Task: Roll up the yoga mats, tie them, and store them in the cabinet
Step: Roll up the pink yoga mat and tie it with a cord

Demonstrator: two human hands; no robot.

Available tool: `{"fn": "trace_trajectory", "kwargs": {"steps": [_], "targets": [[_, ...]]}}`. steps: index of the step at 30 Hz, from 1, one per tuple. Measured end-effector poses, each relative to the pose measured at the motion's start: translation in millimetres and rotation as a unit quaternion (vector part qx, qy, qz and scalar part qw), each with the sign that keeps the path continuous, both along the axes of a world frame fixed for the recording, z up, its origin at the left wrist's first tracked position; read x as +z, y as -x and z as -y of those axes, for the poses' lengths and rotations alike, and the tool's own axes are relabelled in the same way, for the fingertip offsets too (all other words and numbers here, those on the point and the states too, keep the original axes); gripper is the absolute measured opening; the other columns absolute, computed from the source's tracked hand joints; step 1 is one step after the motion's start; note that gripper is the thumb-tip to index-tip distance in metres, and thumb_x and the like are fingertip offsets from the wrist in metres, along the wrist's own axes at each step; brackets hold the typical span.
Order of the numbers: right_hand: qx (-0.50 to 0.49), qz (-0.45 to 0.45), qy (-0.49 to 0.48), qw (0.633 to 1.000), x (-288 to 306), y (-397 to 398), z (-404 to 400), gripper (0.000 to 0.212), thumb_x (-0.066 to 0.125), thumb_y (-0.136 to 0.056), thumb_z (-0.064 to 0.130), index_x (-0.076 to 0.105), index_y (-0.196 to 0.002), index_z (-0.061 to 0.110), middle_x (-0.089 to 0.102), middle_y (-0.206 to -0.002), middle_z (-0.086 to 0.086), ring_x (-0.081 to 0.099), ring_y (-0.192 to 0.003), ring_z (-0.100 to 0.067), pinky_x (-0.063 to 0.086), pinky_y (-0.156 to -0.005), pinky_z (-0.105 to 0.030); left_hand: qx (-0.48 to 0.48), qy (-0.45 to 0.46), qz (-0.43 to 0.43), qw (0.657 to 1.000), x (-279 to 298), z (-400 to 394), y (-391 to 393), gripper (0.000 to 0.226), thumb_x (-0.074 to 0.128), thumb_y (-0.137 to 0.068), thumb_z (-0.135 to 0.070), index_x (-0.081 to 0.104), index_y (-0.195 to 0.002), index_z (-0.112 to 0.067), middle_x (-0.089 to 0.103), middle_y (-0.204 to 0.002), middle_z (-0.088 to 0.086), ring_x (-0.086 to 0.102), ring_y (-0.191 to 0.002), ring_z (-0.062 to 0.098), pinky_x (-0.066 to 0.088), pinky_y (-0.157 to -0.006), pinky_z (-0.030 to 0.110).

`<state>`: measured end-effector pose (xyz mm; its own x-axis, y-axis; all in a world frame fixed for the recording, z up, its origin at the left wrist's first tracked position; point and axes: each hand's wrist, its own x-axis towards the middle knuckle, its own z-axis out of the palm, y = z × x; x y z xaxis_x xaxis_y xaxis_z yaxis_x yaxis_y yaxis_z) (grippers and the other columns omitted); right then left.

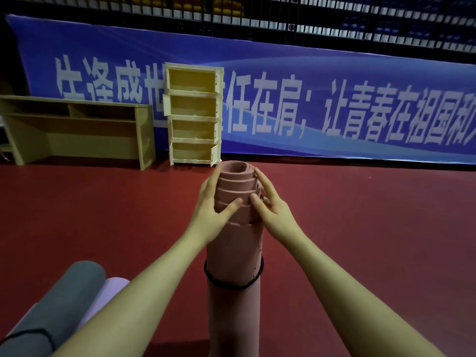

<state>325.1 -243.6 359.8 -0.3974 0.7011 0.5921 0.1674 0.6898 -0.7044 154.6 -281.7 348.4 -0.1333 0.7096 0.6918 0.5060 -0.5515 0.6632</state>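
Between both hands, left grip (215, 202) and right grip (270, 199) clasp the pink mat's (233, 243) telescoped top.

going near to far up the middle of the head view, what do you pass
black band round the pink mat → left hand and right hand gripping its telescoped end → red floor → cream cabinet → blue banner

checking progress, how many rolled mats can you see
3. The pink mat stands between both hands, a black band around it. The grey mat lies at lower left, also banded. A lilac mat lies beside the grey one, mostly hidden. More may lie out of view.
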Motion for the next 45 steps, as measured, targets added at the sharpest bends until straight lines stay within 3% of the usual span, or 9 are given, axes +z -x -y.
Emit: {"fn": "trace_trajectory", "kwargs": {"steps": [4,9,15,21,24,29,34,39,45], "targets": [[0.008,-0.056,-0.017,0.998,13,2,1,0.053,0.054,-0.095,0.024,0.036,-0.144,0.033,0.050,-0.138,0.015,0.050,-0.122,0.004,0.044,-0.101,-0.023,0.005,-0.040,0.026,0.999,25,-1,-1,0.074,0.072,-0.083,-0.028,0.027,-0.138,-0.050,0.040,-0.138,-0.018,0.038,-0.127,-0.004,0.033,-0.101,0.016],[-0.007,-0.025,0.000,1.000,0,-9,-9,0.039,0.060,-0.094,0.021,0.047,-0.130,0.025,0.055,-0.132,0.006,0.052,-0.122,-0.005,0.043,-0.106,-0.037,0.019,0.006,0.000,1.000,17,-3,10,0.074,0.070,-0.076,-0.044,0.029,-0.138,-0.050,0.041,-0.139,-0.010,0.042,-0.125,0.006,0.040,-0.105,0.037],[-0.003,-0.060,0.036,0.998,-38,-16,-1,0.059,0.068,-0.087,0.017,0.036,-0.135,0.029,0.042,-0.137,0.024,0.049,-0.123,0.000,0.042,-0.100,-0.018,0.062,0.047,-0.086,0.993,14,0,10,0.094,0.062,-0.058,-0.073,0.013,-0.135,-0.053,0.015,-0.156,-0.009,0.025,-0.134,0.003,0.034,-0.103,0.042],[-0.049,-0.043,-0.028,0.997,-59,-26,0,0.043,0.070,-0.087,0.015,0.051,-0.124,0.025,0.051,-0.133,0.022,0.054,-0.120,-0.001,0.047,-0.101,-0.032,0.048,0.042,-0.059,0.996,8,2,2,0.107,0.083,-0.057,-0.049,0.012,-0.137,-0.055,0.034,-0.148,-0.011,0.042,-0.131,0.015,0.043,-0.100,0.048],[-0.070,0.016,-0.113,0.991,-73,-28,-1,0.045,0.069,-0.086,0.017,0.057,-0.128,0.024,0.057,-0.134,0.007,0.054,-0.123,-0.009,0.047,-0.101,-0.042,0.066,0.045,-0.038,0.996,8,3,11,0.106,0.079,-0.054,-0.056,0.013,-0.137,-0.057,0.039,-0.146,-0.010,0.045,-0.129,0.017,0.043,-0.100,0.048],[-0.150,0.053,-0.179,0.971,-74,-17,-8,0.041,0.069,-0.081,0.030,0.065,-0.122,0.025,0.065,-0.122,0.005,0.061,-0.112,-0.017,0.040,-0.102,-0.054,0.098,0.065,-0.057,0.991,8,10,11,0.105,0.075,-0.057,-0.061,0.009,-0.138,-0.059,0.034,-0.150,-0.014,0.042,-0.132,0.020,0.042,-0.099,0.053],[-0.179,0.028,-0.185,0.966,-72,-11,-9,0.021,0.071,-0.076,0.031,0.072,-0.092,0.018,0.071,-0.103,0.007,0.065,-0.098,-0.016,0.042,-0.094,-0.048,0.087,0.061,-0.052,0.993,4,7,10,0.109,0.074,-0.055,-0.061,0.006,-0.139,-0.057,0.026,-0.152,-0.011,0.036,-0.135,0.019,0.038,-0.102,0.055],[-0.191,0.026,-0.161,0.968,-70,-8,0,0.010,0.069,-0.076,0.026,0.062,-0.078,0.020,0.065,-0.094,0.011,0.060,-0.094,-0.016,0.020,-0.094,-0.020,0.078,0.042,-0.047,0.995,3,5,5,0.119,0.088,-0.055,-0.044,0.006,-0.141,-0.049,0.022,-0.149,-0.009,0.032,-0.131,0.007,0.037,-0.104,0.041],[-0.212,0.036,-0.188,0.958,-47,-12,1,0.007,0.069,-0.076,0.029,0.064,-0.077,0.024,0.061,-0.080,0.016,0.044,-0.089,-0.005,0.018,-0.083,-0.029,0.069,0.011,-0.058,0.996,16,0,4,0.110,0.086,-0.061,-0.039,0.015,-0.144,-0.049,0.031,-0.145,-0.009,0.034,-0.128,0.003,0.037,-0.101,0.033]]}}
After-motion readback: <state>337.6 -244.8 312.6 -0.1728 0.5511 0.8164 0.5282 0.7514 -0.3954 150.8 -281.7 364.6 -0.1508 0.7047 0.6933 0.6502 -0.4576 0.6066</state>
